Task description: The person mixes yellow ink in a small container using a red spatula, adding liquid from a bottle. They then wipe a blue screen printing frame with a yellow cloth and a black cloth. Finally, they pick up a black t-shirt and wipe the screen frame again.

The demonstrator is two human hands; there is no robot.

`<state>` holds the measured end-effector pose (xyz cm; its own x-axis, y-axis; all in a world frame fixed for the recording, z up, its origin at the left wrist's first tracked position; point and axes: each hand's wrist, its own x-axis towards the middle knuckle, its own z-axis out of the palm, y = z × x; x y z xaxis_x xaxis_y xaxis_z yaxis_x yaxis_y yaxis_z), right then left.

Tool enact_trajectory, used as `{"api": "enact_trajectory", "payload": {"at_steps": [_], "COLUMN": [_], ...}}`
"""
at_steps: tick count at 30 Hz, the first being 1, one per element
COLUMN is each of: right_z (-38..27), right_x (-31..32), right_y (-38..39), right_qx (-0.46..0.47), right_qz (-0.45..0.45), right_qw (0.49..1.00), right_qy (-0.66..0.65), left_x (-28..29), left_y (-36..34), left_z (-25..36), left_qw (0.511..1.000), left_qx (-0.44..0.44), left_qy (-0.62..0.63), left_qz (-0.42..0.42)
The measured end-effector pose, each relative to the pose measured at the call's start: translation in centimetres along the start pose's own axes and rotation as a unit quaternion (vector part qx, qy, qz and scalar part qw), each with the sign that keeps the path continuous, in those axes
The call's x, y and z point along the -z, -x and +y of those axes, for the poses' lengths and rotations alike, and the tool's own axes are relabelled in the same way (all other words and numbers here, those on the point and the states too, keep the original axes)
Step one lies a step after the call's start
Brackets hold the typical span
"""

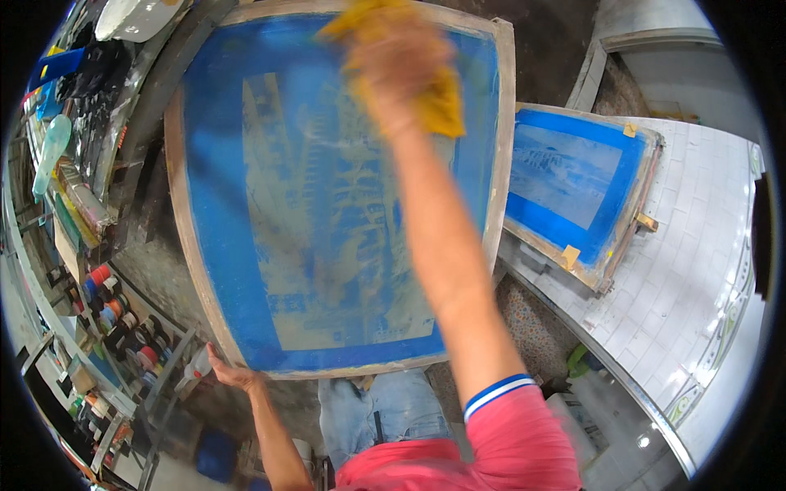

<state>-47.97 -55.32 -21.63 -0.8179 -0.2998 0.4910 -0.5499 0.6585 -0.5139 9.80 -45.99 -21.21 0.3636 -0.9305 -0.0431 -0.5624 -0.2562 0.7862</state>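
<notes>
A large silk-screen frame (217, 331) with a worn wooden border fills the middle, tilted up before me. Its mesh is blue around a greyish, see-through printed area. At the lower left corner my left hand (233, 374) grips the border, thumb outside the edge and the other fingers partly hidden behind it. My right hand (399, 64), smeared by motion, is closed on a yellow cloth (443, 105) pressed against the mesh near the top. My right forearm crosses in front of the screen's right side.
A smaller blue screen frame (606, 209) with tape bits lies on a white tiled counter (679, 237) at the right. Ink containers (147, 356) crowd a rack at lower left. A white basin (135, 18) and a light-green tool (51, 155) are at upper left.
</notes>
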Motion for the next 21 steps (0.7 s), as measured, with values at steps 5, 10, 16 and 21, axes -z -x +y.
{"api": "enact_trajectory", "payload": {"at_steps": [5, 10, 16, 21], "right_z": [-12.8, 3.2, -5.1, -19.1], "right_x": [10.3, 15.2, -1.6, 0.2], "right_y": [22.4, 18.1, -0.9, 13.5], "right_qx": [0.295, 0.308, 0.223, 0.266], "right_qz": [-0.219, -0.320, -0.022, -0.151], "right_qw": [0.908, 0.884, 0.975, 0.943], "right_qy": [-0.202, -0.148, -0.007, -0.134], "left_x": [2.3, 1.1, 0.4, 1.1], "left_y": [-0.6, 0.7, 0.9, 0.7], "left_z": [-3.3, -1.8, 0.1, -1.6], "left_qw": [0.999, 0.997, 0.997, 0.994], "left_qx": [-0.021, -0.052, -0.064, -0.096], "left_qy": [-0.037, -0.047, 0.014, 0.033], "left_qz": [0.002, 0.011, -0.029, -0.027]}}
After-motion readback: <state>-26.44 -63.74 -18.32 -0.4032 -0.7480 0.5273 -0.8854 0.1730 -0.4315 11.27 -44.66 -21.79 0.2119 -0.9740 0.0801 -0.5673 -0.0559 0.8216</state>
